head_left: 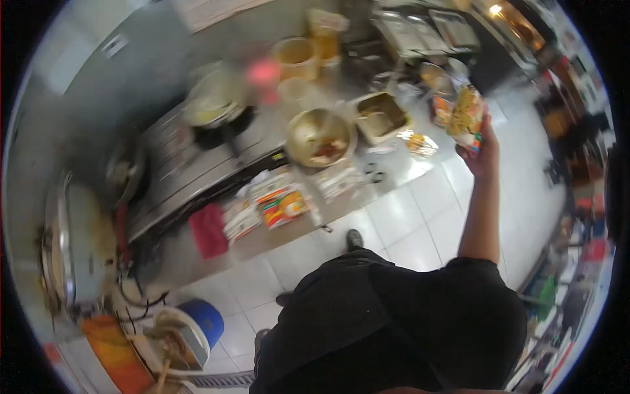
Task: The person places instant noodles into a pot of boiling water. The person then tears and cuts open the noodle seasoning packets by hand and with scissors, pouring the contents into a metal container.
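And here's the right hand (482,150), grip closed around a printed food packet (466,111), held up beyond the right end of the steel surface (400,172). The left hand is out of shot, so its grip I cannot tell.

How far along? Partway, I'd judge. The metal bowl (321,138) has reddish-brown and pale bits in the bottom, so something is in. Flat printed packets (287,207) lie along the near edge, looking used, though that's a guess. The packet in the hand appears full, and it is well apart from the bowl, so its contents look like the part left to deal with.

Now the murky bits: blur hides the packet's lettering and whether it is open. The bowl's contents can't be named, nor can those of the rectangular container (380,118) beside it. A pink smear (263,73) blots out the back, and the pan (125,174) at far left is dim.
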`<act>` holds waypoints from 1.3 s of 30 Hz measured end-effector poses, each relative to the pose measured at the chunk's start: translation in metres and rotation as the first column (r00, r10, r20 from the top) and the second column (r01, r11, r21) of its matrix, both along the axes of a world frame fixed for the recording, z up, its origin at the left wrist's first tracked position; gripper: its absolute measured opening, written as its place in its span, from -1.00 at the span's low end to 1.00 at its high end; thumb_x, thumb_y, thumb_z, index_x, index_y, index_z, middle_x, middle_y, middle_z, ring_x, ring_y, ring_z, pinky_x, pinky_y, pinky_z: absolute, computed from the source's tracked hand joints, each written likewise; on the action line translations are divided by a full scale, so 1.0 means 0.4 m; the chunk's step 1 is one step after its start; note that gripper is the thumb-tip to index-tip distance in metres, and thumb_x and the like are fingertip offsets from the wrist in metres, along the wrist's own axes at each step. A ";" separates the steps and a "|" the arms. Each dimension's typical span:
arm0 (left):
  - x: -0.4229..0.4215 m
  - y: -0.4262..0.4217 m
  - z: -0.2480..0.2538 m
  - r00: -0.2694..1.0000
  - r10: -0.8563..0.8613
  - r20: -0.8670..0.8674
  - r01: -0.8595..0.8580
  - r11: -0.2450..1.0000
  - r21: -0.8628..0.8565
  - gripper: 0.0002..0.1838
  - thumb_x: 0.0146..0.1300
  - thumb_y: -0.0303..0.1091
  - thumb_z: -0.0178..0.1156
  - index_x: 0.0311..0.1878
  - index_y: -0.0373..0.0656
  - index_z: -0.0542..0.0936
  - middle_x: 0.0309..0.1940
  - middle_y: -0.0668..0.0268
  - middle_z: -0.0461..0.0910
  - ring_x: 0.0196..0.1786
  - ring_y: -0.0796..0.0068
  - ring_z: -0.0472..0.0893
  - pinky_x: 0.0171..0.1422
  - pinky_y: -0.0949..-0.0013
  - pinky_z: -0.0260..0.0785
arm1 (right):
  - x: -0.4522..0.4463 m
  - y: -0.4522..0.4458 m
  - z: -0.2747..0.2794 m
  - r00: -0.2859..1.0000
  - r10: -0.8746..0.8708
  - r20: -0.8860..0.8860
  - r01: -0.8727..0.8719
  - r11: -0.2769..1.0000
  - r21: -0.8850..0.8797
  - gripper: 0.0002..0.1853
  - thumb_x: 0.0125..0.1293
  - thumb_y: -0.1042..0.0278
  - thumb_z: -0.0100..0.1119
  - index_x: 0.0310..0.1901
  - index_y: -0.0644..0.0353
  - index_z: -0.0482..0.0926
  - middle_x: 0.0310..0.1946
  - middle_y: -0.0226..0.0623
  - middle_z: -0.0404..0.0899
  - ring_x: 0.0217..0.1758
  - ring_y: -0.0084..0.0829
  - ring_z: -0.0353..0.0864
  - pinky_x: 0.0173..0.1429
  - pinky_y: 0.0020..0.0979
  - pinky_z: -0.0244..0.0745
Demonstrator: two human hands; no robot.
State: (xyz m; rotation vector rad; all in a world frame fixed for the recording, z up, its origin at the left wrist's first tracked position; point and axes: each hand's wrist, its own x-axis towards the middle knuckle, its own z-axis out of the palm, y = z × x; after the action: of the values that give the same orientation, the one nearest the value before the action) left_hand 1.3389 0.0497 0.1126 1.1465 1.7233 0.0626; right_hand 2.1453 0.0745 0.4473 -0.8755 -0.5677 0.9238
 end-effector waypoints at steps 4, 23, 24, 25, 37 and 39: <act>-0.228 0.055 -0.023 0.987 -0.139 -0.085 0.159 0.933 0.322 -0.60 0.40 -0.15 0.26 0.08 -0.30 0.65 0.03 -0.07 0.68 0.11 -0.01 0.67 0.20 0.12 0.52 | -0.526 0.214 0.081 0.941 0.253 0.224 -0.245 0.968 -0.063 -0.38 0.60 -0.24 -0.17 0.38 0.10 0.36 -0.11 -0.29 0.68 -0.49 -0.49 0.68 -0.46 -0.46 0.65; -0.586 0.514 0.682 0.993 0.068 0.098 -0.118 0.433 0.894 0.10 -0.11 0.00 0.63 0.44 -0.24 0.26 0.24 -0.05 0.46 0.29 -0.02 0.50 0.40 0.00 0.30 | -2.128 0.707 -0.243 0.208 0.886 0.414 -0.850 0.373 -0.373 -0.44 0.61 0.08 0.03 0.46 0.14 0.13 0.07 -0.20 0.46 0.04 -0.48 0.52 0.02 -0.39 0.54; -0.620 0.533 0.680 0.997 0.079 0.020 -0.051 0.420 0.906 0.10 -0.13 0.01 0.62 0.43 -0.23 0.28 0.23 -0.06 0.47 0.30 -0.07 0.49 0.40 -0.02 0.29 | -2.154 0.739 -0.218 0.243 0.889 0.388 -0.865 0.380 -0.328 -0.44 0.61 0.09 0.03 0.47 0.13 0.13 0.06 -0.21 0.47 0.04 -0.49 0.52 0.03 -0.40 0.53; -0.654 0.543 0.670 0.994 0.090 -0.058 0.015 0.416 0.909 0.09 -0.16 0.01 0.62 0.43 -0.22 0.30 0.22 -0.07 0.48 0.30 -0.12 0.48 0.40 -0.05 0.28 | -2.182 0.764 -0.194 0.215 0.920 0.329 -0.900 0.317 -0.300 -0.44 0.58 0.18 0.10 0.46 0.11 0.14 0.05 -0.24 0.47 0.05 -0.51 0.52 0.04 -0.42 0.52; -1.009 0.701 0.658 0.948 0.080 -0.307 0.235 0.475 0.848 -0.03 -0.13 0.08 0.53 0.40 -0.06 0.43 0.12 0.14 0.53 0.21 0.08 0.54 0.32 -0.02 0.26 | -2.531 0.909 -0.154 -0.085 0.663 0.743 -0.841 0.352 -0.410 -0.86 0.41 0.53 0.26 -0.03 0.25 0.62 -0.08 -0.29 0.59 -0.14 -0.53 0.66 -0.11 -0.48 0.59; -1.098 0.746 0.648 0.949 0.042 -0.313 0.266 0.429 0.863 -0.03 -0.14 0.08 0.54 0.40 -0.03 0.44 0.10 0.14 0.53 0.20 0.09 0.54 0.33 -0.01 0.25 | -2.612 0.917 -0.150 -0.035 0.653 0.757 -0.807 0.428 -0.407 -0.88 0.41 0.53 0.26 -0.05 0.25 0.63 -0.11 -0.28 0.60 -0.14 -0.53 0.67 -0.12 -0.47 0.61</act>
State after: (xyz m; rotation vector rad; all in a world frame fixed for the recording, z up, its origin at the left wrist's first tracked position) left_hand 0.8999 0.3479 0.3720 2.1629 1.8778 0.8949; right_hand 1.1004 0.4412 0.3872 -0.7978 -2.2299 1.3409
